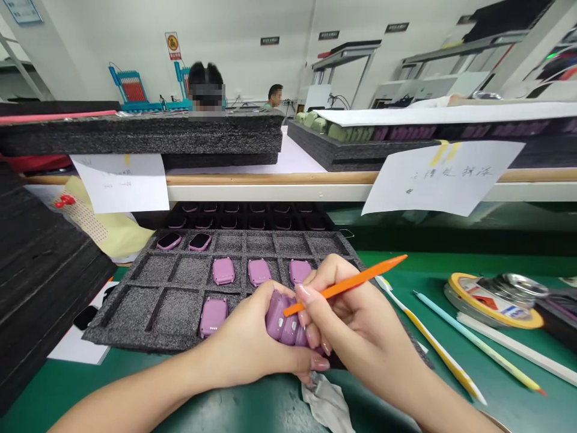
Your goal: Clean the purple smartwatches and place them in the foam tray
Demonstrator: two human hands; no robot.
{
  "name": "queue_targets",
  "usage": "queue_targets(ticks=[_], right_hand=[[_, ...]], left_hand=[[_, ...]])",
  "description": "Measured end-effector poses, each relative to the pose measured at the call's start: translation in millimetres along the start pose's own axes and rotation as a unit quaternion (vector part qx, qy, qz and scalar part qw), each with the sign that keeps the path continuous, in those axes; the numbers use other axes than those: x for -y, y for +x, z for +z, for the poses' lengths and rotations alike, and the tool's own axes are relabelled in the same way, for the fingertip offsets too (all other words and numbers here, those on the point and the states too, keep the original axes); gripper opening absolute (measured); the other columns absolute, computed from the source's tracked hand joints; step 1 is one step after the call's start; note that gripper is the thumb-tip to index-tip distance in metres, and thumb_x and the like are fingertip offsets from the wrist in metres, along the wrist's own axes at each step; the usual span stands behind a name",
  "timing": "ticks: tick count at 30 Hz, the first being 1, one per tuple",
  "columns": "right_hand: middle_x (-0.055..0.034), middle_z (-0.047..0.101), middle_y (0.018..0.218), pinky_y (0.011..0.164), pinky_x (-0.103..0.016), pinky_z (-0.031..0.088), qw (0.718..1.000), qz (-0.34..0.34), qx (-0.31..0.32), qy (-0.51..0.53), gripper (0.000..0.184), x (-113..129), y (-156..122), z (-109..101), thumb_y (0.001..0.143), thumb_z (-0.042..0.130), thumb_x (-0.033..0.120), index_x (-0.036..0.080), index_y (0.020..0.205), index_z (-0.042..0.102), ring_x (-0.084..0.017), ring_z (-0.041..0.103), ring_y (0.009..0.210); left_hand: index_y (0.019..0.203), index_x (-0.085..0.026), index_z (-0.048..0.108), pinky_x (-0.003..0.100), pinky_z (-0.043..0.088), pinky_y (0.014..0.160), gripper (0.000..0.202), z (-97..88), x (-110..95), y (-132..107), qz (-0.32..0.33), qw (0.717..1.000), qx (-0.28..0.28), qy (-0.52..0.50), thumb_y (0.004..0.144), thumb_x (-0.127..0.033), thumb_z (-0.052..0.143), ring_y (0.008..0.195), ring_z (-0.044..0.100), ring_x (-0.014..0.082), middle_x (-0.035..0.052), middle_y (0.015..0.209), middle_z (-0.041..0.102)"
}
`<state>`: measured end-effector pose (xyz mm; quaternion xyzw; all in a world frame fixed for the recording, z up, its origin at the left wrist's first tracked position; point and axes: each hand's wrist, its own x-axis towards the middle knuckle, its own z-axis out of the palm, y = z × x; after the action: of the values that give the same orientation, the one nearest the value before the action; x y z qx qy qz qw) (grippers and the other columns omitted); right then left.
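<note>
My left hand [243, 346] is closed around several purple watch cases [276, 319] bunched side by side. In my right hand [360, 322] is a slim orange plastic pry stick [365, 276], pinched between thumb and fingers. Its lower tip meets the purple cases; whether it presses into a gap I cannot tell. Behind both hands lies a black foam tray [178, 310] with square compartments. More purple watch cases [214, 317] sit in some of these, and two with dark screens [199, 242] lie in the back row. A crumpled grey cloth [329, 403] is just below my left fingers.
On the green table to the right lie a yellow-and-white toothbrush [433, 340], a blue-yellow pen-like stick [480, 343], a white bar [518, 346] and a round metal-topped container [496, 299]. A shelf edge [270, 191] crosses behind, bearing foam trays. Two people are beyond it.
</note>
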<state>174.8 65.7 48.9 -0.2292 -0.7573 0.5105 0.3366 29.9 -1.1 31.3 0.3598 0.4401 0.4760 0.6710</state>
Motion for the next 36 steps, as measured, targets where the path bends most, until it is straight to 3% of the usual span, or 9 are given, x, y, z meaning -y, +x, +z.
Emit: queue_targets(ticks=[3, 8, 16, 36], right_hand=[[0.0049, 0.057, 0.061, 0.039, -0.019, 0.045, 0.997, 0.031, -0.013, 0.075, 0.028, -5.3, 3.7, 1.5, 0.102, 0.051, 0.045, 0.024, 0.085, 0.043, -0.01, 0.056, 0.043], [0.0046, 0.054, 0.059, 0.037, -0.018, 0.044, 0.999, 0.043, 0.007, 0.033, 0.031, -5.2, 4.1, 0.4, 0.103, 0.05, 0.048, 0.024, 0.084, 0.045, -0.01, 0.053, 0.042], [0.0067, 0.054, 0.053, 0.037, -0.016, 0.042, 0.994, 0.076, 0.026, 0.072, 0.033, -2.2, 4.0, -0.8, 0.102, 0.051, 0.051, 0.025, 0.085, 0.041, -0.009, 0.051, 0.039], [0.0069, 0.054, 0.055, 0.039, -0.016, 0.043, 0.995, 0.055, 0.026, 0.076, 0.027, -1.7, 4.5, -2.4, 0.103, 0.051, 0.041, 0.024, 0.084, 0.041, -0.008, 0.052, 0.04]], left_hand=[[0.095, -0.021, 0.044, 0.031, 0.061, 0.063, 0.057, -0.4, 2.1, 1.0, -0.003, 1.0, 0.001, -0.015, 0.063, -0.012, 0.09, 0.066, 0.07, 0.0127, -0.0073, 0.078, 0.068], [0.092, -0.02, 0.043, 0.028, 0.059, 0.061, 0.053, 1.0, -0.8, -0.1, -0.002, 1.0, 0.001, 0.001, 0.066, -0.01, 0.088, 0.063, 0.068, 0.0104, -0.0067, 0.075, 0.069], [0.105, -0.02, 0.045, 0.03, 0.06, 0.063, 0.058, 3.7, -2.5, -2.4, -0.009, 1.0, -0.008, 0.026, 0.065, -0.007, 0.086, 0.062, 0.067, 0.0117, -0.007, 0.073, 0.069], [0.105, -0.021, 0.044, 0.03, 0.059, 0.063, 0.059, 5.3, -5.2, -3.0, -0.033, 0.999, -0.021, 0.031, 0.065, -0.011, 0.086, 0.06, 0.066, 0.0109, -0.0083, 0.072, 0.068]])
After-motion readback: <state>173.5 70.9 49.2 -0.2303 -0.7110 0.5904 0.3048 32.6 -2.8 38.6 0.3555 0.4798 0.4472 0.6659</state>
